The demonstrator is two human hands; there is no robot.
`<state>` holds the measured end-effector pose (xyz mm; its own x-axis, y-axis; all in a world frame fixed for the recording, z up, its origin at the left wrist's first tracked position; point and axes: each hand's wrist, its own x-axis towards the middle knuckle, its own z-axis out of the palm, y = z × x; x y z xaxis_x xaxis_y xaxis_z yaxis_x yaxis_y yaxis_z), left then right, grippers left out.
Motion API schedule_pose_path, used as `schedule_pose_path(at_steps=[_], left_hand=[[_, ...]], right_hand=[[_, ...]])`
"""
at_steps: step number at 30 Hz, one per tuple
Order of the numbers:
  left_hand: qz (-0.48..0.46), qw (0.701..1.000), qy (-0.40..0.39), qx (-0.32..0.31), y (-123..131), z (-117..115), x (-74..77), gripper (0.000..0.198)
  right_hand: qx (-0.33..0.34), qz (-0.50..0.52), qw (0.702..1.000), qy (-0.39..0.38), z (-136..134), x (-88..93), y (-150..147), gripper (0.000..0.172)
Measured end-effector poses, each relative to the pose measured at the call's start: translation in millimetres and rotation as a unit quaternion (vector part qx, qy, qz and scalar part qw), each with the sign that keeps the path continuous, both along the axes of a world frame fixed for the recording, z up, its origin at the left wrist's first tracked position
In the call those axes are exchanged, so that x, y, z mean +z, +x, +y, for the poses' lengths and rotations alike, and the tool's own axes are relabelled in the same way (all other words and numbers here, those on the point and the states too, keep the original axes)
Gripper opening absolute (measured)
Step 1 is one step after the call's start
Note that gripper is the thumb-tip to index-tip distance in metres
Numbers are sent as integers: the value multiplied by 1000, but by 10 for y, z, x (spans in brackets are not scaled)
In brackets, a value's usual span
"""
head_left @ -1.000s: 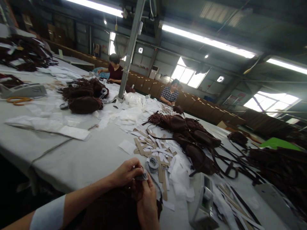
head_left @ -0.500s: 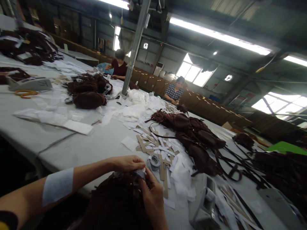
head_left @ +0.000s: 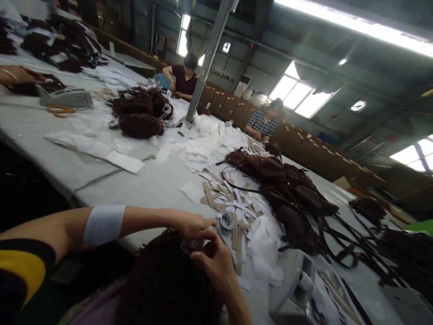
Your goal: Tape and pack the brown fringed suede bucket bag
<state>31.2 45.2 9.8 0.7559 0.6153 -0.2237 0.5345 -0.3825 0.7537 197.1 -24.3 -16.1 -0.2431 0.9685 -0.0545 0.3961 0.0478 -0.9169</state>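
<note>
A dark brown fringed bag point(head_left: 169, 280) stands upright against my front at the near table edge, its lower part in shadow. At its top edge is a pale, see-through piece of wrapping point(head_left: 191, 246), partly hidden by my fingers. My left hand point(head_left: 194, 224) reaches over the bag from the left, fingers closed on the wrapping. My right hand point(head_left: 216, 264) comes from the right, thumb and forefinger curled round the same wrapping, close to the left fingertips. Just beyond my hands, a roll of grey strip point(head_left: 225, 221) lies on the table.
Cut card strips point(head_left: 233, 198) and white tissue point(head_left: 265, 253) litter the table point(head_left: 162, 189). Brown bags point(head_left: 287, 185) lie to the right, more point(head_left: 142, 110) to the left. A grey tape dispenser point(head_left: 292, 284) stands near right; orange-handled scissors point(head_left: 61, 110) lie left. Two co-workers point(head_left: 184, 79) sit beyond; another person's hand point(head_left: 16, 74) shows far left.
The view has swung, so the table things sit further left at the back. My left elbow has lifted and its hand has rolled over the wrapping; the right fingers have arched more.
</note>
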Motion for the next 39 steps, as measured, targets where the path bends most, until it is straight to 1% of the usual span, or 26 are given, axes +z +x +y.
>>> schedule_pose_path(at_steps=[1,3,5,7,9,12,14,16,19,22,23,25,26,27,29,31,33,34,36,39], left_hand=[[-4,1000,-3,-2,21,16,-1,49],[-28,999,-15,20,56,61,-10,53],[-62,997,-30,45,61,112,-31,54],[-95,991,-71,64,23,156,-65,54],[-118,977,-163,67,-51,186,-112,52],[-164,929,-329,35,-175,198,-198,46],[-195,904,-380,14,-233,184,-251,41],[-226,887,-401,8,-260,154,-285,39],[-276,871,-407,7,-266,102,-303,39],[-329,857,-396,43,-261,63,-321,42],[-335,856,-390,59,-258,54,-329,45],[-321,865,-379,71,-245,39,-345,56],[-308,872,-374,69,-234,32,-350,62],[-297,878,-370,64,-219,24,-353,67],[-289,879,-374,53,-188,8,-358,76],[-292,869,-396,46,-168,-8,-375,84],[-287,856,-429,37,-168,-15,-414,90],[-281,850,-444,34,-175,-13,-439,94],[-264,846,-462,28,-194,0,-478,98],[-244,852,-464,12,-209,23,-472,92]], right_hand=[[-2,-10,1000,1,26,14,-14,30],[-19,-41,999,10,69,30,-40,21],[-21,-71,997,20,95,48,-47,21],[-15,-78,996,38,106,70,-31,26],[-20,-68,996,58,106,83,-3,28],[-51,-58,994,82,106,75,24,29],[-66,-51,992,92,112,61,16,29],[-75,-44,991,101,124,45,-6,27],[-89,-28,991,98,148,14,-29,28],[-87,8,994,58,182,-18,0,35],[-72,25,996,42,194,-20,19,40],[-21,35,999,29,215,-8,53,52],[8,15,999,39,221,5,62,55],[32,-22,997,64,221,17,63,55],[52,-123,981,144,209,29,41,49],[54,-210,945,245,185,8,1,46],[67,-265,903,333,165,-39,-35,46],[79,-282,884,364,158,-65,-47,45],[89,-300,858,406,150,-104,-58,47],[75,-309,838,444,145,-115,-46,55]])
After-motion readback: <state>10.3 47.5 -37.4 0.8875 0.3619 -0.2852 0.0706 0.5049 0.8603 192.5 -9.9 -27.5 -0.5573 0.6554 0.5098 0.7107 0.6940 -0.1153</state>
